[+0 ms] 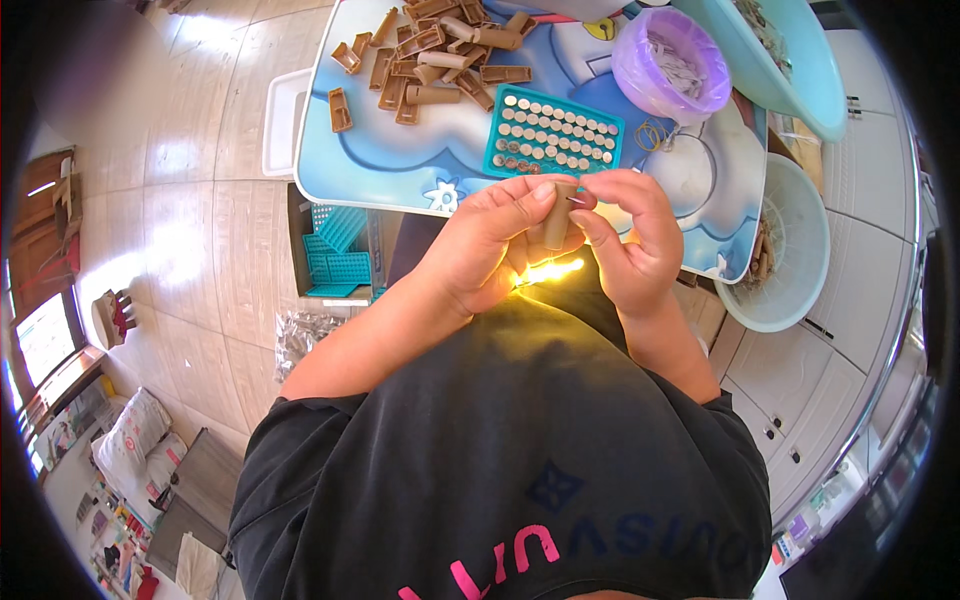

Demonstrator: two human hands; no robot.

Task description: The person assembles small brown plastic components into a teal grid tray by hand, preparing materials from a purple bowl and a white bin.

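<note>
One wide fisheye view looks steeply down from head height, facing forward over the table at close range; the black shirt fills the table's near side, closer still, with floor left of the table and cupboards right.

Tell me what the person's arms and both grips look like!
The left sleeve and right sleeve are short and black. Below them, the left forearm and right forearm are bare, with no watch showing. The left grip and right grip wear no gloves.
</note>
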